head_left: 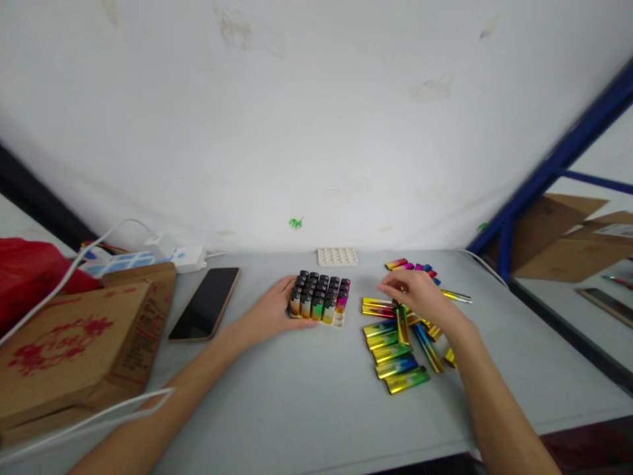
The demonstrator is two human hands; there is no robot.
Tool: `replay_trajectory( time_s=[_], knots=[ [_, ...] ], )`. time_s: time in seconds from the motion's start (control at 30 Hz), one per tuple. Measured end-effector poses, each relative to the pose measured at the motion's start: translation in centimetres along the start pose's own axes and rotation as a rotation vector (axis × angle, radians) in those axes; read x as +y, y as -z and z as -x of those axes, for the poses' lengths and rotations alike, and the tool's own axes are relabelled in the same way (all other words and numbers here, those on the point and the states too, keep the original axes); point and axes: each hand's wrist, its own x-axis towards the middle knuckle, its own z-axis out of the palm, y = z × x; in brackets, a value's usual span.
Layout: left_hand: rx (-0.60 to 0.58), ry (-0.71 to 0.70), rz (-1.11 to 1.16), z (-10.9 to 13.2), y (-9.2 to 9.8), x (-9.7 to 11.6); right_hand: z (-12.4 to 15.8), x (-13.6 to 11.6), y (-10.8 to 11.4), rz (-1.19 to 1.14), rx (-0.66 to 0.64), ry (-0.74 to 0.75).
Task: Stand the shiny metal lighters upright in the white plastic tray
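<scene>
My left hand holds the left side of a white tray at the middle of the table, its thumb along the front edge. Several lighters with black tops and coloured bodies stand upright in the tray, and its front right corner shows bare slots. My right hand is over a loose pile of shiny metallic sleeves to the right, fingers bent together at the pile's back. What its fingertips hold, if anything, is too small to make out. More coloured pieces lie behind that hand.
Against the wall lies a second white tray with slots. A phone, a cardboard box, a power strip and a red bag are at the left. Blue framing and open cartons stand at the right.
</scene>
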Motion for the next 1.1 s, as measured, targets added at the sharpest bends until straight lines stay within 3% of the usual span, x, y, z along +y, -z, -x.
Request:
replay_trajectory(
  time_s=[0.13,0.43,0.63,0.77,0.9,1.1],
  knots=[
    [0.008,0.009,0.005,0.1,0.1,0.1,0.2,1.1,0.8,0.012,-0.169,-0.026],
    [-0.011,0.019,0.002,-0.2,0.0,0.2,-0.4,0.9,-0.7,0.183,-0.219,-0.015],
    [-0.014,0.007,0.001,-0.1,0.0,0.1,-0.1,1.4,-1.2,0.006,-0.073,-0.067],
    [-0.01,-0.001,-0.003,-0.1,0.0,0.0,-0.5,1.0,-1.5,-0.291,0.232,-0.057],
    [-0.02,0.015,-0.006,-0.1,0.1,0.2,-1.2,-0.5,-2.4,-0.686,0.476,-0.174],
    [-0.008,-0.007,0.015,-0.1,0.2,0.5,-1.9,-3.3,-4.1,-1.064,0.483,-0.303]
  ],
)
